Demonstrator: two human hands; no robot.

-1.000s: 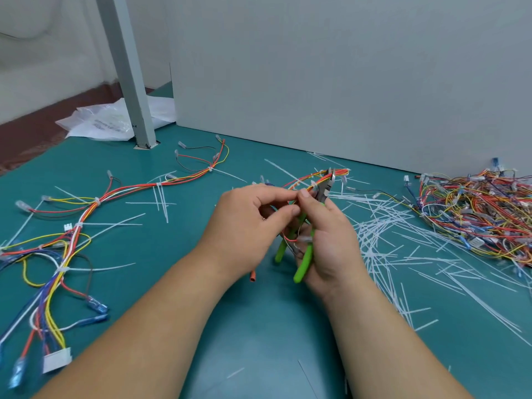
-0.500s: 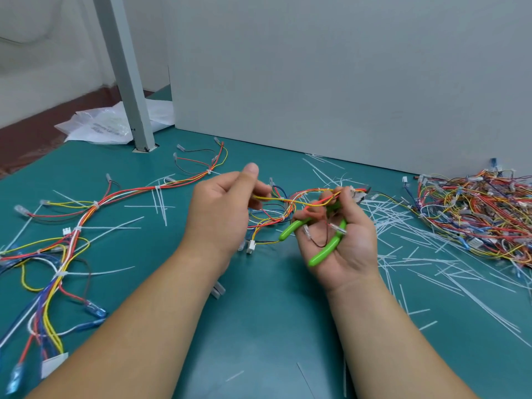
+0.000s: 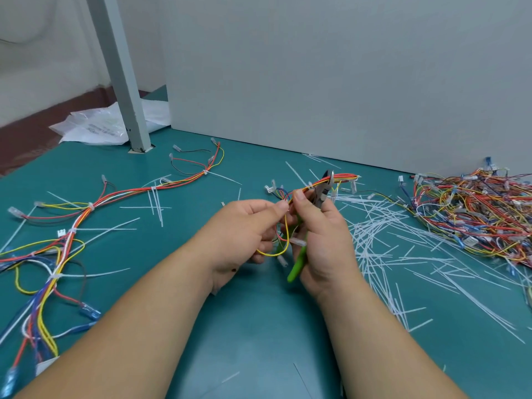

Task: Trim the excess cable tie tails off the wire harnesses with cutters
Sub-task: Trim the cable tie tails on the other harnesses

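My left hand (image 3: pixel 244 228) pinches a small wire harness (image 3: pixel 341 178) of red, orange and yellow wires at mid-table. My right hand (image 3: pixel 322 240) grips green-handled cutters (image 3: pixel 298 263); their metal jaws (image 3: pixel 325 187) point up and lie against the harness bundle. A yellow loop of the harness hangs between my two hands. Whether a tie tail sits in the jaws is hidden.
Long harnesses with uncut white tie tails (image 3: pixel 95 207) sprawl on the left of the teal table (image 3: pixel 259 326). A pile of harnesses (image 3: pixel 472 214) lies at the right. Cut white tails (image 3: pixel 383 243) litter the area between. A grey post (image 3: pixel 121 76) and wall panel stand behind.
My hands have come back together. The right hand turned palm-down, bringing the cutters upright with the jaws at the harness; the left hand closed in beside it.
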